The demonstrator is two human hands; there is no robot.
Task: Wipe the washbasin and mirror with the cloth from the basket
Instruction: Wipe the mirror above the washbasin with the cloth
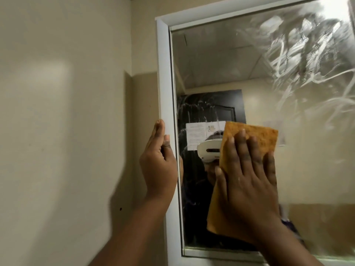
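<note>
A white-framed mirror [269,83] fills the right side of the view, with smeary wipe streaks across its upper right glass. An orange cloth [255,135] lies flat against the lower middle of the glass. My right hand [247,175] is spread over the cloth with the fingers apart, pressing it to the mirror. My left hand [159,160] rests on the mirror's left frame edge, fingers pointing up and thumb hooked onto the frame's front. The washbasin and the basket are out of view.
A plain cream wall [67,112] takes up the left half, with a small dark hole low down. The mirror's white frame [165,73] stands out from the wall. The glass reflects a dark door and a ceiling.
</note>
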